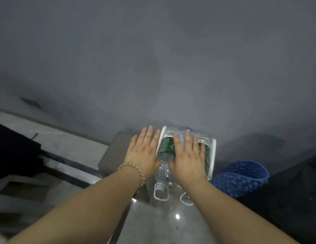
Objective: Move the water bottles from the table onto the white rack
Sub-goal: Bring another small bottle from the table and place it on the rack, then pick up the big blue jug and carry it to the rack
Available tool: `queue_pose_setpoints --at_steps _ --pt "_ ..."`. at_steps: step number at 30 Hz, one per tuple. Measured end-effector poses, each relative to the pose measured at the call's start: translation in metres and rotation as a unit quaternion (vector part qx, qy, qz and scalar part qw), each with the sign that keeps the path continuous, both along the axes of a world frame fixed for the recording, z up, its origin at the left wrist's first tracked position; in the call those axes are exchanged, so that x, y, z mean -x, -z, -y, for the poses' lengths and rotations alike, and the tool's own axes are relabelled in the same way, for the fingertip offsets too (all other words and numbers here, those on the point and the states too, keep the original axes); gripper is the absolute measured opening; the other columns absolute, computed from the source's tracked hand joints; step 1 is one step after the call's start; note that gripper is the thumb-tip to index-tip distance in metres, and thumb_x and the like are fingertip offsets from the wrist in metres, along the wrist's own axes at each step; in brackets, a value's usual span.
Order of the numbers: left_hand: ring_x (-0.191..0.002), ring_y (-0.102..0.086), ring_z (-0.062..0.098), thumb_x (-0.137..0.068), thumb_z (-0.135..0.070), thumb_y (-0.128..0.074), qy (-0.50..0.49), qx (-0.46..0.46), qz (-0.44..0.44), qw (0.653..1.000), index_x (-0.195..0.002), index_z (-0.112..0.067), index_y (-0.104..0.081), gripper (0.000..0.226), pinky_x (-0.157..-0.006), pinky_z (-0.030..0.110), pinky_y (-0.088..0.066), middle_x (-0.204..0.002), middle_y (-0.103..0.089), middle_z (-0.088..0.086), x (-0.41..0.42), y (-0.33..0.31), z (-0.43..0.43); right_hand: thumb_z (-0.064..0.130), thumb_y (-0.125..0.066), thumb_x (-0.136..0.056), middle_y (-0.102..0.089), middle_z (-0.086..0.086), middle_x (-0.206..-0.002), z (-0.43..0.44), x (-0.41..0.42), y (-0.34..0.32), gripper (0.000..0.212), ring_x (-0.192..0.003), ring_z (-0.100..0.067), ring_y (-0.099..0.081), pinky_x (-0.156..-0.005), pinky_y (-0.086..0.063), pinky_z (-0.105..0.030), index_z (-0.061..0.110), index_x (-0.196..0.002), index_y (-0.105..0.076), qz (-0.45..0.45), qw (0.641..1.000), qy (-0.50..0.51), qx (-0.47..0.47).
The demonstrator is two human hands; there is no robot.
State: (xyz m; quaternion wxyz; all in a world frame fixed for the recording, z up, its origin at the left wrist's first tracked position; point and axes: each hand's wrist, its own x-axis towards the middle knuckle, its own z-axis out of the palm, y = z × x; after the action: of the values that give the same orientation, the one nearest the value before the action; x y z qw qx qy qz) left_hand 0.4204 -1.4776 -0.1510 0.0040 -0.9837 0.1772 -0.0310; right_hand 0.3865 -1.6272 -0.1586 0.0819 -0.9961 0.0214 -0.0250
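Observation:
Clear water bottles with green labels lie stacked on their sides in the white rack, necks toward me, one white cap showing near the front. My right hand hovers flat over the top bottles, fingers spread, holding nothing. My left hand, with a bead bracelet on the wrist, is spread flat just left of the rack's left wall. Whether either palm touches the bottles cannot be told.
The rack stands on a glossy grey table against a grey wall. A blue perforated basket sits to the right. A brown stool or cushion is on the left, with dark furniture beyond it.

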Motion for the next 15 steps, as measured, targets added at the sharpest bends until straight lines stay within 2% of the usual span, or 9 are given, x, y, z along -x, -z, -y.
queue_pose_setpoints --at_steps 4,10,15 --pt "-0.145 0.001 0.023 -0.082 -0.049 -0.052 -0.044 -0.005 0.048 0.998 -0.149 -0.020 0.006 0.093 -0.114 0.043 -0.007 -0.159 0.001 0.007 0.027 -0.045 -0.046 0.044 -0.054 -0.086 0.007 -0.014 -0.159 -0.036 0.018 -0.044 0.083 -0.145 -0.033 0.005 -0.114 -0.003 -0.054 0.027 -0.151 -0.005 0.060 0.997 -0.040 0.002" --pt "-0.144 0.004 0.021 -0.083 -0.052 -0.053 -0.100 -0.009 0.116 0.988 -0.148 -0.021 0.010 0.096 -0.114 0.043 -0.005 -0.159 0.005 0.006 0.094 -0.109 -0.126 0.042 -0.063 -0.080 0.005 -0.014 -0.159 -0.116 0.065 -0.105 0.091 -0.145 -0.031 0.002 -0.114 -0.002 -0.052 0.027 -0.151 -0.008 0.141 0.985 -0.095 -0.010" --pt "-0.144 0.010 0.020 -0.087 -0.055 -0.046 -0.160 0.000 0.139 0.977 -0.145 -0.023 0.017 0.092 -0.113 0.042 0.001 -0.158 0.012 0.004 0.219 -0.140 -0.228 0.043 -0.053 -0.085 0.008 -0.011 -0.159 -0.226 0.174 -0.123 0.084 -0.145 -0.028 0.008 -0.114 0.002 -0.052 0.028 -0.150 -0.001 0.168 0.970 -0.163 -0.061"
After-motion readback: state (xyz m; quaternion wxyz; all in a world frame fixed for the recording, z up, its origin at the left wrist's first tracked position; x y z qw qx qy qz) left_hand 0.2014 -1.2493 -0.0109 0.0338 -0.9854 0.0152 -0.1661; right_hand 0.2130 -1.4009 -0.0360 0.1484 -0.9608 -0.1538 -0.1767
